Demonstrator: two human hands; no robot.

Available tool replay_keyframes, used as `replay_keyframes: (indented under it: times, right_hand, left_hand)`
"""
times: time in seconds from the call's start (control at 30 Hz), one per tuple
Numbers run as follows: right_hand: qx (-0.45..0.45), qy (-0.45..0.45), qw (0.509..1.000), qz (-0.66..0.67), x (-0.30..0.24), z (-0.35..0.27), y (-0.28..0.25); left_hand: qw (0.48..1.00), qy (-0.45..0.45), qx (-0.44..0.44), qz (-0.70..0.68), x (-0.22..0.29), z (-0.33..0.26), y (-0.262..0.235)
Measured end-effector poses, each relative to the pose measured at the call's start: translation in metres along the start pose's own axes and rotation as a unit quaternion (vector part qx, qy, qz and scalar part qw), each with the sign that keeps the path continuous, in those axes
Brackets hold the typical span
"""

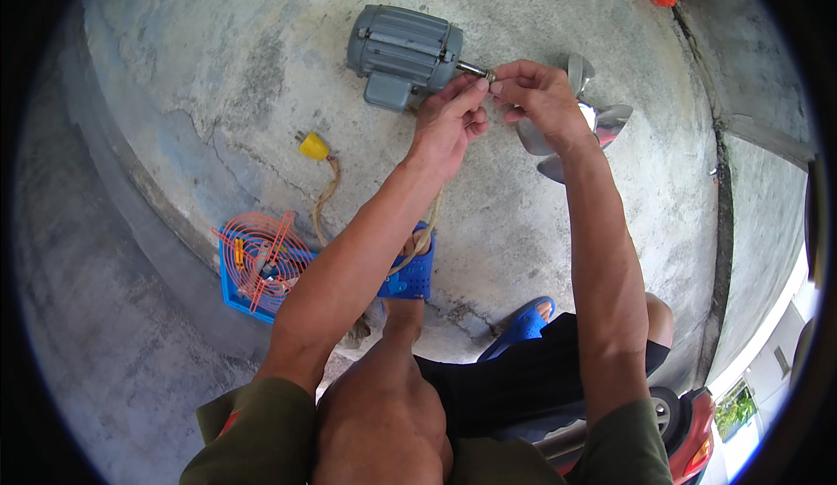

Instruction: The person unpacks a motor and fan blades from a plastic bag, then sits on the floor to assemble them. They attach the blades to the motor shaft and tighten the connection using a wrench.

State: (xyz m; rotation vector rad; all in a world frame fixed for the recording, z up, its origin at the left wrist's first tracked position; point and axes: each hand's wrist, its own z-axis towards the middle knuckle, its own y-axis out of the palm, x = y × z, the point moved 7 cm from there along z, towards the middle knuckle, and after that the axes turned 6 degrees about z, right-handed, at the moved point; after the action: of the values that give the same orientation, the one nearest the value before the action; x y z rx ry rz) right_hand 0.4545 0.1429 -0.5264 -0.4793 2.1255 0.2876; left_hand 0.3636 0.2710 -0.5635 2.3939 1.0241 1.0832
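From my distant seat, I watch both hands meeting in the upper middle of the frame. The right hand (549, 106) is pinching, between thumb and fingertips, what seems a small metal piece (490, 75) at the tip of the bare steel shaft (471, 68). The left hand (445, 128) has thumb and forefinger brought together just beside it; I cannot tell whether they grip the piece or only steady the shaft.

The grey ribbed electric motor (405, 47) lies on its side on the rough concrete floor (514, 232), its shaft pointing to the right of the frame. I think the floor carries its weight, so both hands are free for such fine work. The shiny metal fan blades (614, 122) rest near the right hand, probably for easy reach. At lower left, a blue plastic basket (228, 291) bears the orange wire guard (260, 257), well apart from the hands.
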Motion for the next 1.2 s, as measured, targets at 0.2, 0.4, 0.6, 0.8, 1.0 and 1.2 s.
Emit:
replay_keyframes:
  times: [0.2, 0.4, 0.6, 0.8, 1.0, 1.2]
  right_hand:
    - [-0.008, 0.061, 0.998, 0.007, -0.003, -0.004, 0.004]
    - [-0.007, 0.061, 0.998, 0.024, 0.010, 0.005, 0.003]
    - [0.018, 0.069, 0.996, 0.048, 0.003, -0.002, 0.010]
    - [0.033, -0.050, 0.997, 0.049, 0.000, 0.002, 0.006]
    - [0.018, -0.006, 0.998, 0.058, -0.001, 0.001, 0.006]
    - [0.003, 0.036, 0.998, 0.045, 0.008, 0.006, 0.004]
  left_hand:
    - [1.000, 0.003, 0.002, -0.006, -0.001, 0.001, -0.003]
    - [0.999, 0.022, 0.002, -0.034, -0.003, 0.003, -0.001]
    - [0.996, 0.064, 0.031, -0.051, -0.004, 0.003, 0.000]
    - [0.993, 0.061, 0.089, -0.052, -0.012, 0.001, -0.010]
    - [0.992, 0.076, 0.088, -0.043, -0.008, -0.002, -0.003]
    - [0.993, 0.067, 0.051, -0.083, -0.009, 0.004, -0.003]
